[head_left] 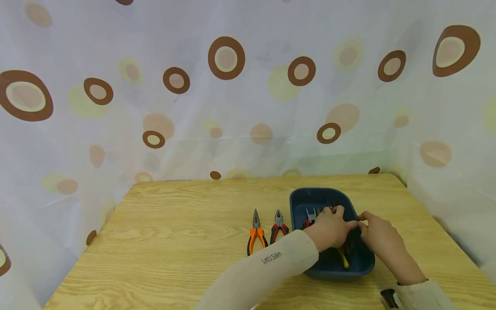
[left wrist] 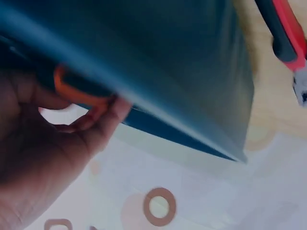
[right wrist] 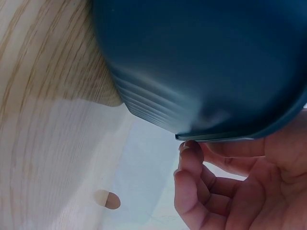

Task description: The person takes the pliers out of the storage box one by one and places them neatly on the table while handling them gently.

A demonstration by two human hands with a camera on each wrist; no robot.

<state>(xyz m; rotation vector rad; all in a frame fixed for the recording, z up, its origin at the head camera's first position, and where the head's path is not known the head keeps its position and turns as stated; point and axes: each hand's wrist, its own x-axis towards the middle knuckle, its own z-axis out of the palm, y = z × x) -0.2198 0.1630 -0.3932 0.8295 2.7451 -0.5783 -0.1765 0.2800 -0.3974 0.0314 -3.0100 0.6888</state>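
A dark blue bin (head_left: 315, 197) stands on the right side of the table with several tools in it. My left hand (head_left: 329, 227) reaches into it; in the left wrist view its fingers (left wrist: 103, 120) pinch a dark handle with an orange edge (left wrist: 79, 93), blurred and partly behind the bin wall. What tool this is stays hidden. My right hand (head_left: 383, 239) grips the bin's right rim between thumb and fingers (right wrist: 192, 160). Inside the bin, red-handled pliers (head_left: 311, 215) lie at the left and a yellow handle (head_left: 344, 259) near the front.
Left of the bin lie orange-and-black long-nose pliers (head_left: 256, 230) and red-and-black pliers (head_left: 279, 224), side by side on the wooden table (head_left: 166, 241). A patterned curtain (head_left: 248, 103) hangs behind the table. A dark object (head_left: 389, 298) sits by my right sleeve.
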